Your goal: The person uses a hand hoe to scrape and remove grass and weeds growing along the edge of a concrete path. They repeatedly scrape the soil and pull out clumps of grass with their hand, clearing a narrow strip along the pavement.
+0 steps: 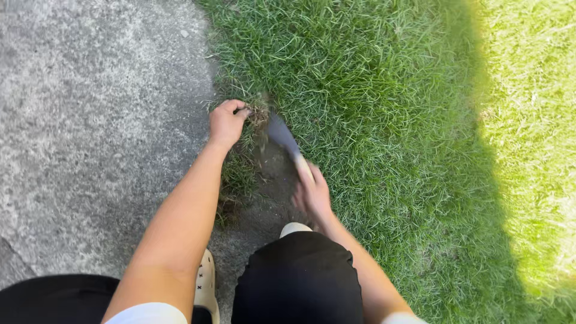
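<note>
My left hand (226, 122) is closed around a clump of grass and roots (258, 114) at the edge of the lawn. My right hand (312, 193) grips the pale handle of a small hand tool (283, 137), blurred by motion. Its grey blade points up and left toward the clump, just right of my left hand. Between my hands lies a bare strip of dark soil (273, 174).
Grey concrete pavement (90, 120) fills the left side. Green lawn (390, 120) covers the right, with a sunlit band (534, 132) at the far right. My knees in black shorts (297, 279) and a cream shoe (206, 282) are at the bottom.
</note>
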